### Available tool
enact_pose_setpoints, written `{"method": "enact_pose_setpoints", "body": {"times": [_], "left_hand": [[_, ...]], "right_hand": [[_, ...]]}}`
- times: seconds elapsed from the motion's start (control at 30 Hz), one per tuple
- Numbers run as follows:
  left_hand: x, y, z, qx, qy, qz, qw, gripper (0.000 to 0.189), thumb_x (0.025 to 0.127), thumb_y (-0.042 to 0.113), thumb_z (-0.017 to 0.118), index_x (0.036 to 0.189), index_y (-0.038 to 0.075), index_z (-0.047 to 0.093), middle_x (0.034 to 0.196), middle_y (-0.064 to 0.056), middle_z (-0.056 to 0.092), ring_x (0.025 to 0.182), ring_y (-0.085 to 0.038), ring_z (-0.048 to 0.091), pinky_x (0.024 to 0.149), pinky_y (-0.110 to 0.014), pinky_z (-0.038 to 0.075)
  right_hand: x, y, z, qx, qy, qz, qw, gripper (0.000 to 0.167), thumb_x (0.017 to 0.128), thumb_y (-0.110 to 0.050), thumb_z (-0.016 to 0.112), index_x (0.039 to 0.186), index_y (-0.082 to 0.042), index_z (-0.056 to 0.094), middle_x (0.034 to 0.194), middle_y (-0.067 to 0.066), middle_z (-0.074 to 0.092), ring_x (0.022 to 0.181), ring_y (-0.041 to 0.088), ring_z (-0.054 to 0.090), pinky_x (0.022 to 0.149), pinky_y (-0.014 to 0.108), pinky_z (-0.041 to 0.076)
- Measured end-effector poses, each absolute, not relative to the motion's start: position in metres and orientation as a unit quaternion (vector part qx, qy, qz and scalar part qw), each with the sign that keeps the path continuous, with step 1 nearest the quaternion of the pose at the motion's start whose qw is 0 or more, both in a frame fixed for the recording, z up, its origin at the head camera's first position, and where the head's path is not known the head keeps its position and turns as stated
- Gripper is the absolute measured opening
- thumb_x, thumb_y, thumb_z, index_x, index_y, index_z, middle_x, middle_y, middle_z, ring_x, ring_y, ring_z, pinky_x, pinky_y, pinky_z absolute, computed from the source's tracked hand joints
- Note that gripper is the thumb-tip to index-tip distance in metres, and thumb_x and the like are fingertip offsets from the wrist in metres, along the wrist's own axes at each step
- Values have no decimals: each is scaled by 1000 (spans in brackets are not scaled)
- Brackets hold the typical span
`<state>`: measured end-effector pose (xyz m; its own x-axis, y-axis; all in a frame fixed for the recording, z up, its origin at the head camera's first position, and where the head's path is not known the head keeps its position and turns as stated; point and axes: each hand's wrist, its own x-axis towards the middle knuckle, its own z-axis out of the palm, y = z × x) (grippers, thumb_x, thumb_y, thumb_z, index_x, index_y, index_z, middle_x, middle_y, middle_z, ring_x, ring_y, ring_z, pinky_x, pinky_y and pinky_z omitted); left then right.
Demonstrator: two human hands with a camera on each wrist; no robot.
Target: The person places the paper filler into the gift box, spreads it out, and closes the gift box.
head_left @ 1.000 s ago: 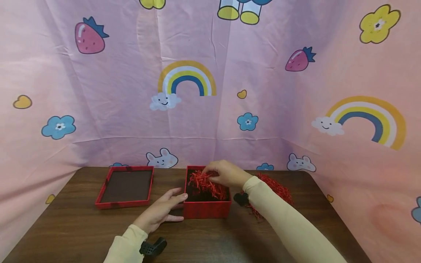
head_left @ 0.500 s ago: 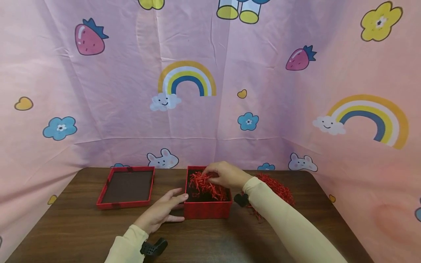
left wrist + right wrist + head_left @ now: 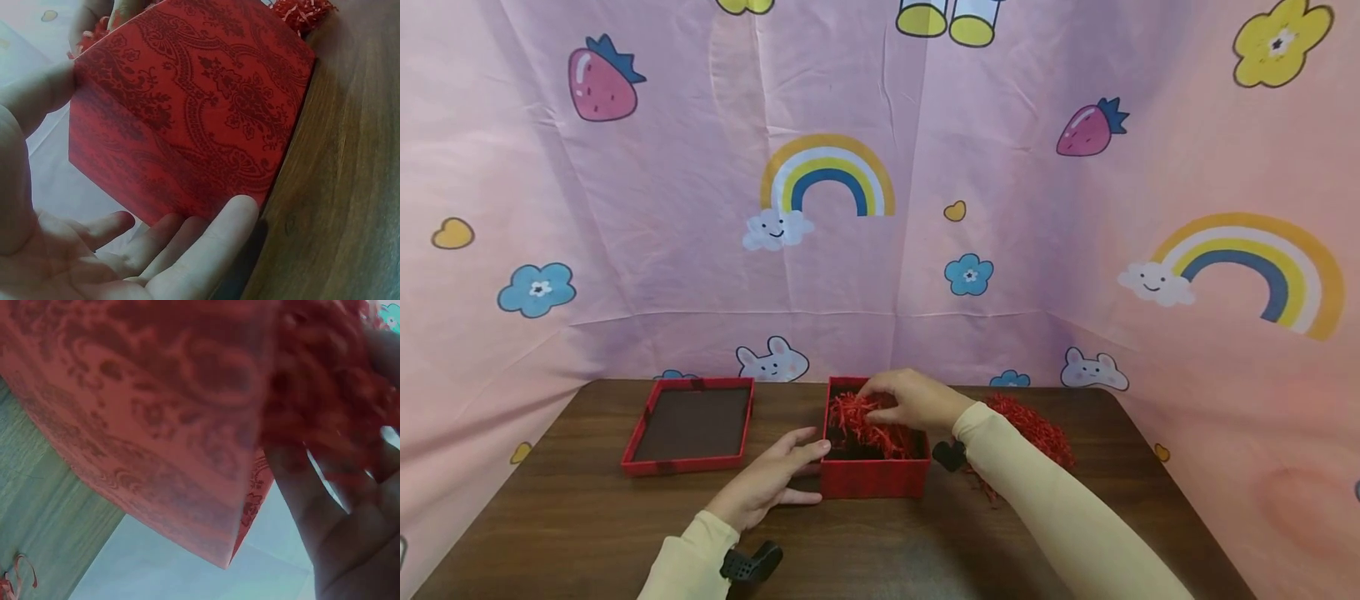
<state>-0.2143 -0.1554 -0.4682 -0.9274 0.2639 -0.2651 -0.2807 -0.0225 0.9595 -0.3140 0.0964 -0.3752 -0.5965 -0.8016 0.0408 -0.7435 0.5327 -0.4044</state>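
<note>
A red box [image 3: 874, 481] with a dark damask-like pattern stands uncovered on the table, red shredded paper [image 3: 891, 440] inside it. My left hand [image 3: 769, 482] rests against the box's left side; its fingers are spread, with fingertips touching the patterned wall [image 3: 187, 106] in the left wrist view. Over the box, my right hand [image 3: 917, 402] reaches in from the right and holds some of the shredded paper between thumb and curved fingers. In the right wrist view the strands [image 3: 325, 394] lie against those fingers, blurred; the fingertips are partly hidden.
The red-rimmed lid [image 3: 696, 425], dark inside, lies to the left of the box. A loose pile of red shredded paper [image 3: 1037, 429] sits on the right, partly behind my right forearm. A printed cloth [image 3: 850, 275] hangs behind the brown table [image 3: 572, 500].
The shredded paper in the box has shifted slightly under my right hand, whose fingers have moved a little left. My left hand has stayed against the box.
</note>
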Motion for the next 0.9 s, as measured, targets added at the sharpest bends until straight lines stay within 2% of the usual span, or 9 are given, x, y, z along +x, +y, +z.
{"method": "enact_pose_setpoints", "body": {"times": [0.23, 0.43, 0.5, 0.77, 0.9], "left_hand": [[-215, -155, -468, -4, 673, 715, 193, 83, 101, 43, 65, 161, 7, 20, 159, -27, 36, 143, -47, 40, 90, -51, 61], [-215, -155, -469, -2, 673, 715, 192, 83, 103, 42, 63, 161, 5, 19, 160, -27, 35, 142, -47, 42, 90, -52, 61], [-215, -156, -469, 0, 672, 715, 192, 82, 103, 42, 63, 162, 5, 18, 160, -27, 35, 143, -47, 41, 90, -52, 61], [-215, -156, -469, 0, 674, 714, 190, 84, 102, 43, 64, 162, 6, 19, 161, -27, 34, 144, -48, 38, 90, -52, 61], [-215, -155, -469, 0, 674, 715, 187, 84, 101, 43, 64, 162, 5, 20, 160, -27, 35, 144, -48, 38, 89, -52, 61]], "right_hand": [[-315, 100, -376, -437, 874, -193, 94, 32, 97, -31, 75, 126, -18, 72, 126, -5, 70, 118, 11, 64, 105, 34, 53], [-312, 107, -370, -435, 862, -227, 128, 33, 98, -24, 75, 128, -12, 70, 127, 7, 70, 113, 22, 66, 98, 35, 57], [-311, 110, -368, -438, 861, -227, 125, 32, 98, -22, 74, 128, -12, 69, 127, 9, 69, 113, 23, 66, 98, 37, 58], [-312, 141, -362, -415, 871, -243, 98, 35, 97, -25, 75, 130, -14, 68, 127, 1, 69, 117, 23, 65, 99, 42, 57], [-310, 166, -358, -388, 876, -271, 92, 38, 98, -25, 75, 133, -13, 66, 130, 4, 68, 121, 25, 64, 102, 44, 56]]}}
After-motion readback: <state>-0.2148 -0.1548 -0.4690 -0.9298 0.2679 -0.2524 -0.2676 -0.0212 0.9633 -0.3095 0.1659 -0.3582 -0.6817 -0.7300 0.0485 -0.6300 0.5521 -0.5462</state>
